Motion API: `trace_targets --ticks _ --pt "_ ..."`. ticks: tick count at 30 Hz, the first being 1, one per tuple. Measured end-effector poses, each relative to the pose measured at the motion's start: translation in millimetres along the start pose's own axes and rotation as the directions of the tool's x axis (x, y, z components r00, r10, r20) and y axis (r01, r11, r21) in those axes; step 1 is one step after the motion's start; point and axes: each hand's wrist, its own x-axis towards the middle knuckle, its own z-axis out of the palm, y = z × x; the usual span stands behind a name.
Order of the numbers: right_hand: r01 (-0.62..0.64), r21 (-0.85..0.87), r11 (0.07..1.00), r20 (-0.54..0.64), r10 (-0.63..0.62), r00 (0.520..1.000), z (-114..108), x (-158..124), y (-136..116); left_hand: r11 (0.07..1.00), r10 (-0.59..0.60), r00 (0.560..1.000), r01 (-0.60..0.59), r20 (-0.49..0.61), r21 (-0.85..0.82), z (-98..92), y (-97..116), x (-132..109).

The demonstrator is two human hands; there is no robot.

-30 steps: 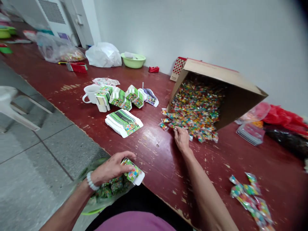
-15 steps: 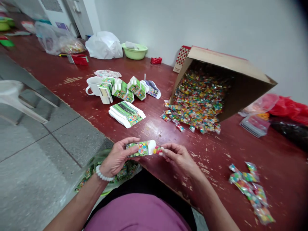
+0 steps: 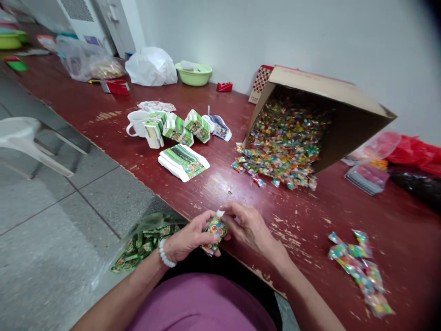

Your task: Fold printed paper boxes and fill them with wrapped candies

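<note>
My left hand [image 3: 196, 236] is wrapped round a small green printed candy box [image 3: 216, 228], held tilted above the table's front edge. At its upper end a white flap shows, and the bent fingers of my right hand [image 3: 246, 225] pinch there. Whether a candy packet is inside cannot be seen. Beyond my hands lies a stack of flat green cartons [image 3: 184, 163]. Several folded green boxes [image 3: 177, 128] stand behind it, beside a white mug [image 3: 138, 123]. Wrapped candy packets [image 3: 282, 161] spill from a large cardboard box [image 3: 317, 87] on its side.
Several candy packets [image 3: 360, 271] lie at the right of the red-brown table [image 3: 296, 220]. Below its front edge, a clear bag [image 3: 148, 241] holds many green boxes. A white stool [image 3: 31, 138] stands left. A green basin [image 3: 194, 74] and white bag [image 3: 151, 66] are along the wall.
The candy packet in my right fingers is out of sight. The box has tipped from lying sideways to flap-up, slightly lower and to the right, and my right hand has closed in on its flap.
</note>
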Motion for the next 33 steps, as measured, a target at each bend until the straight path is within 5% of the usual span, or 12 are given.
trace_targets --ticks 3,6,12,16,19,21,24,28,31,33 --pt "0.020 -0.019 1.000 -0.188 -0.023 0.982 3.7 -5.2 -2.6 0.991 0.041 0.997 -0.048 -0.061 -0.122 0.7 -3.6 3.5" --pt "-0.116 0.164 0.980 -0.321 0.164 0.933 15.6 -13.4 2.9 0.963 0.018 0.988 -0.058 -0.155 -0.262 1.8 -3.1 5.6" --pt "-0.067 0.521 0.851 -0.241 0.222 0.945 44.5 -19.4 1.9 0.911 -0.074 0.955 -0.051 -0.286 -0.408 4.6 -6.7 10.2" --pt "-0.156 0.652 0.742 -0.093 0.282 0.955 47.2 -15.3 1.0 0.954 -0.022 0.926 -0.093 -0.377 -0.285 6.8 -9.0 7.7" --pt "-0.242 0.794 0.558 0.013 0.381 0.924 47.8 -12.5 4.8 0.979 0.059 0.918 -0.130 -0.393 -0.159 9.7 -6.6 3.8" --pt "-0.270 0.813 0.516 0.040 0.413 0.910 48.1 -11.7 7.6 0.986 0.073 0.916 -0.127 -0.393 -0.112 11.1 -4.8 1.8" --pt "-0.259 0.693 0.673 0.024 0.337 0.941 45.7 -11.6 10.5 0.991 0.068 0.934 -0.105 -0.350 -0.088 10.9 -3.8 0.7" --pt "-0.049 0.340 0.939 -0.128 0.097 0.987 38.0 -10.4 8.3 0.978 0.002 0.961 -0.060 -0.275 -0.200 5.8 -5.3 4.0" --pt "0.065 0.205 0.977 -0.127 -0.040 0.991 34.7 -9.0 3.7 0.964 -0.067 0.963 -0.004 -0.260 -0.265 2.7 -6.4 6.9" --pt "-0.014 0.303 0.953 -0.093 0.044 0.995 36.1 -8.8 2.6 0.971 -0.036 0.961 -0.031 -0.273 -0.235 3.5 -6.4 7.0"
